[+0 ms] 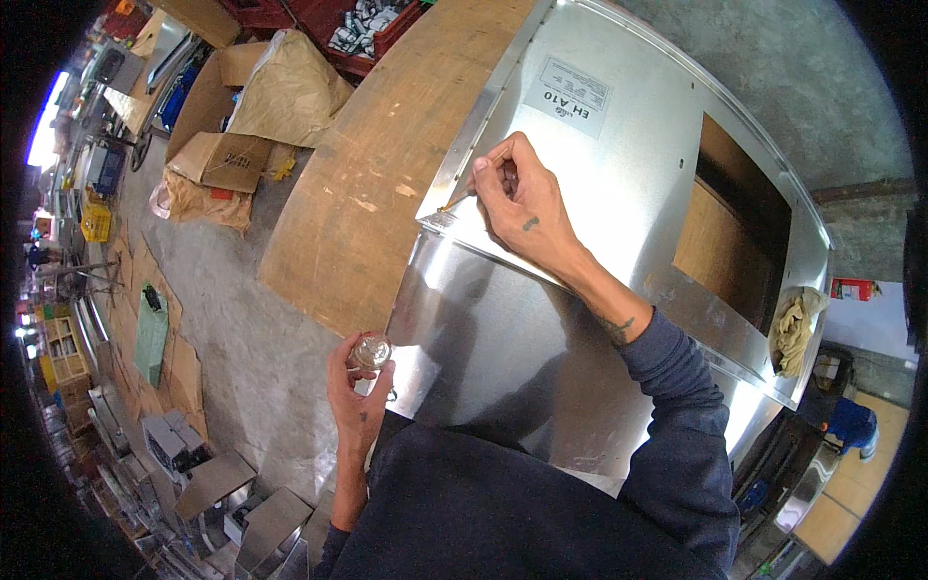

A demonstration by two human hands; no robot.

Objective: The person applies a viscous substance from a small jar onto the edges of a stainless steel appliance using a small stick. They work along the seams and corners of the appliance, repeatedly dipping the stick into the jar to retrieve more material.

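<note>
My left hand [356, 391] is closed around a small round clear jar [369, 352], held near the left edge of the metal box's front side. My right hand [527, 205] is pinched over the near left corner of a shiny sheet-metal box [590, 174]. Between its fingertips is a thin stick [458, 201], its tip down at the corner seam; too little of it shows to tell its kind. A printed label [568, 97] is on the box's top, and a rectangular opening [720, 242] is cut at the right.
The box rests on a wooden board [348, 213]. A crumpled cloth [798, 331] lies on the box's right corner. An opened cardboard carton [217, 159] and a red crate [387, 43] of small parts stand left. Metal pieces [217, 478] lie at lower left. A person [853, 425] is at far right.
</note>
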